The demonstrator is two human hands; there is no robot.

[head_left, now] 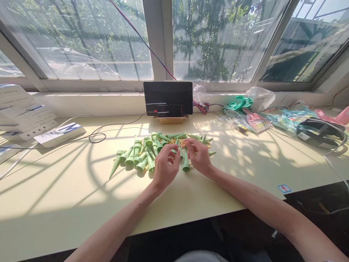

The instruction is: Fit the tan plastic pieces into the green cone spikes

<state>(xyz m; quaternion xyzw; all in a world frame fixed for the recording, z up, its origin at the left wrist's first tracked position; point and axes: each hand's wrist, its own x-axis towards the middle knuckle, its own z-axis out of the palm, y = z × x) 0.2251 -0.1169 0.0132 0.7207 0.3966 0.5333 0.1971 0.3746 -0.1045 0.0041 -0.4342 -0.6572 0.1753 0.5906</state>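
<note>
Many green plastic cone-shaped spikes (137,150) lie in a loose heap on the table, with small yellow-orange pieces (169,141) scattered among them. My left hand (167,165) is at the near side of the heap, its fingers curled together. What it holds, if anything, is hidden by the fingers. Beside it, my right hand (200,155) pinches a small yellow-orange piece between thumb and fingertips. One green spike (186,163) lies between the two hands, wide end toward me. Both hands' fingertips nearly meet above the heap.
A dark tablet (167,92) and a phone (171,110) stand behind the heap on a small cardboard box (171,120). White boxes (60,133) are stacked at left, with cables (97,138) alongside. Plastic bags (257,120) and a black device (317,134) lie at right.
</note>
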